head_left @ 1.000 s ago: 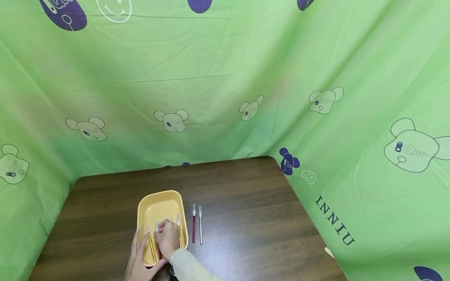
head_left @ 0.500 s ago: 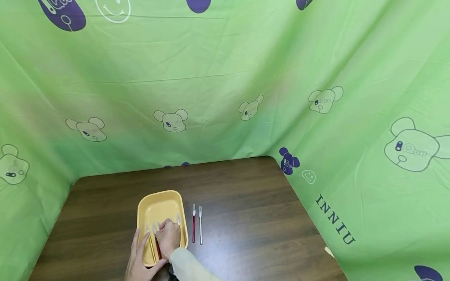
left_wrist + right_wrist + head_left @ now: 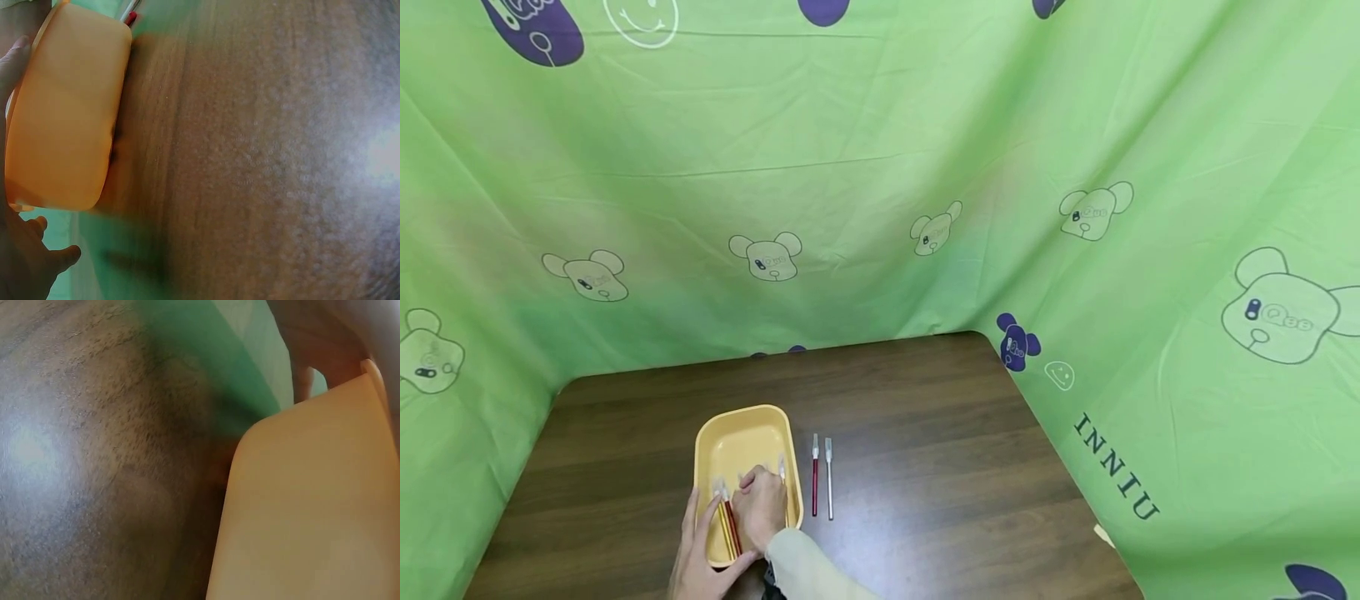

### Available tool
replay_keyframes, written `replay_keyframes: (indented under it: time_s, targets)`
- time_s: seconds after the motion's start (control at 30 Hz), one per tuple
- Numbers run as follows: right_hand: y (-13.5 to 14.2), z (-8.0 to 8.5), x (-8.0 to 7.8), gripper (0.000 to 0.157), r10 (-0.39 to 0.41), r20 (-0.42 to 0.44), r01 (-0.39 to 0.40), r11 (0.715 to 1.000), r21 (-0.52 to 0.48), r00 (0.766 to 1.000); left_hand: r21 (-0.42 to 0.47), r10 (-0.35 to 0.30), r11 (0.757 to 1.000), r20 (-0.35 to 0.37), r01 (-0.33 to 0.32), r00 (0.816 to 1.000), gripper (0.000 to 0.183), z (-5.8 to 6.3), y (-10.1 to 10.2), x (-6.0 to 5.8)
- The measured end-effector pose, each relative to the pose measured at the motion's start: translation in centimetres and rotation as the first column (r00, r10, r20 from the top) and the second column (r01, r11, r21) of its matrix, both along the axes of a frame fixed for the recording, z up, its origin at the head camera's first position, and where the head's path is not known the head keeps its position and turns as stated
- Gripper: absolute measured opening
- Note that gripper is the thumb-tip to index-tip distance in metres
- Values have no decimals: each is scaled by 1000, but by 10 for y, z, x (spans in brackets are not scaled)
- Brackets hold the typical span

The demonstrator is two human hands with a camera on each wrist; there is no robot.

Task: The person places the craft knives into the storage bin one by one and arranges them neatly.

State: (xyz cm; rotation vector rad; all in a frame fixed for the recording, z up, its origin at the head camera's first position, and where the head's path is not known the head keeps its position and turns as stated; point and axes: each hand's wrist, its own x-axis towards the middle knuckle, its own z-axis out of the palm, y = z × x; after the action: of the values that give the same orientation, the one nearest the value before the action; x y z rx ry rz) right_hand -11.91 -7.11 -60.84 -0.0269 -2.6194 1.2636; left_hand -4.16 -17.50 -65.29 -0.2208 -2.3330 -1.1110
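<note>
A yellow tray (image 3: 741, 446) lies on the table with slim capped craft knives in its near half. My left hand (image 3: 694, 552) grips its near left corner, fingers along the left side and thumb at the near rim. Beside those fingers lie a gold craft knife (image 3: 724, 529) and a red craft knife (image 3: 733, 529), close together. My right hand (image 3: 762, 506) is inside the tray, just right of the red knife, its fingers curled downward. What is under them is hidden. Another gold craft knife (image 3: 786, 500) lies along the right wall. Both wrist views show mostly the tray's outer wall (image 3: 72, 106).
Right of the tray, a red-handled craft knife (image 3: 815, 483) and a silver craft knife (image 3: 830, 487) lie side by side on the wooden table (image 3: 940, 450). Green printed cloth (image 3: 850, 167) encloses the table at the back and sides.
The red craft knife in the tray has shifted left until it lies close to the gold one. My right hand stays nearly in place, and my left hand keeps its grip on the tray.
</note>
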Motion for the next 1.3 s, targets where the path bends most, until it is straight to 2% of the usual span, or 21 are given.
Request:
replay_keyframes:
  time_s: [0.13, 0.3, 0.57, 0.83, 1.0, 1.13, 1.3]
  targets:
    - [4, 2, -1, 23, 23, -33, -24, 999, -47, 999, -2, 25, 1000, 24, -25, 999, 105, 1, 2, 2]
    - [13, 15, -3, 22, 47, -18, -49, 992, -114, 999, 10, 9, 1000, -10, -9, 1000, 104, 2, 2, 1]
    - [35, 30, -9, 20, 10, -94, -24, 988, -152, 996, 11, 10, 1000, -12, -10, 1000, 106, 3, 3, 1]
    - [57, 38, -14, 18, 15, -54, -28, 972, -235, 998, 12, 18, 1000, 22, -19, 1000, 106, 5, 3, 3]
    - [71, 36, -18, 16, -27, -56, 15, 978, -209, 998, 18, 18, 1000, 38, -19, 999, 106, 6, 5, 4]
    - [82, 28, -23, 14, -83, -65, 71, 982, -176, 994, 22, 14, 1000, 45, -15, 999, 106, 6, 5, 4]
    - [95, 16, -27, 13, -127, -32, 119, 973, -197, 991, 17, 34, 999, 97, -36, 995, 106, 8, 6, 6]
